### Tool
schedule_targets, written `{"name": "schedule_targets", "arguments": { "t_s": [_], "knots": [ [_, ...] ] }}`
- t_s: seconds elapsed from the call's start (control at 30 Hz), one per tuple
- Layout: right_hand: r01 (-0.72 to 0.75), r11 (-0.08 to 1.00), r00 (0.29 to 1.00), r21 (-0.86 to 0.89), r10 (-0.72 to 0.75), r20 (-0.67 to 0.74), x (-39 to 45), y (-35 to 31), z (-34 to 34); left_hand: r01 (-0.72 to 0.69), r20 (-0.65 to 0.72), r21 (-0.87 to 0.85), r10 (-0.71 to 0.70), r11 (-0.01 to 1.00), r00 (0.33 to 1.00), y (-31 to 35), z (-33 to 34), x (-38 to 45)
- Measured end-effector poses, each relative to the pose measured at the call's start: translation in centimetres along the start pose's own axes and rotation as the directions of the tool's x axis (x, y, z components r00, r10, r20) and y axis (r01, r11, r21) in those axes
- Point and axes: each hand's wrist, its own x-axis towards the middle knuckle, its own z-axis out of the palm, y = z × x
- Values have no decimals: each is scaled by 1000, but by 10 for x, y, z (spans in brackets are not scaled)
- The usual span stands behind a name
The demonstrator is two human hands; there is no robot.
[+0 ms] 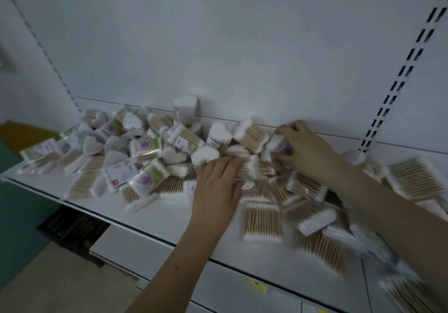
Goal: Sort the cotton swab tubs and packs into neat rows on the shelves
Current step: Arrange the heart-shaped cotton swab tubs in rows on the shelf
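Note:
A loose heap of cotton swab packs [148, 164] and heart-shaped tubs covers the white shelf [155, 218] from left to right. One heart-shaped tub [185, 110] stands upright against the back panel. My left hand [218, 186] lies on the middle of the heap, its fingers spread over a pack of wooden-stick swabs [247, 167]. My right hand [305, 147] is further back, its fingers curled round a small tub with a purple label [278, 144]. Flat packs of swabs [264, 220] lie near the front edge under my forearms.
The white back panel [218, 46] rises behind the heap, with slotted uprights at left and right [397, 87]. A lower shelf [135, 247] juts out beneath. The floor and a dark crate [70, 227] show at the lower left.

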Motion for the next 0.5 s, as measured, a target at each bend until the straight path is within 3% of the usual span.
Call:
{"name": "schedule_targets", "arguments": {
  "t_s": [0.17,0.33,0.43,0.5],
  "knots": [
    [-39,999,997,-8,38,-68,-14,-12,-2,-127,20,-173,132,977,991,-3,-7,8],
    [-120,991,938,57,132,-319,-39,-26,-26,-115,71,-382,154,917,986,-1,-20,10],
    [-154,979,852,132,200,-484,-70,-35,-44,14,157,-592,98,806,983,6,-26,7],
    [-200,961,775,189,274,-570,-97,-40,-51,131,251,-760,101,636,963,15,-30,1]
  ]
}}
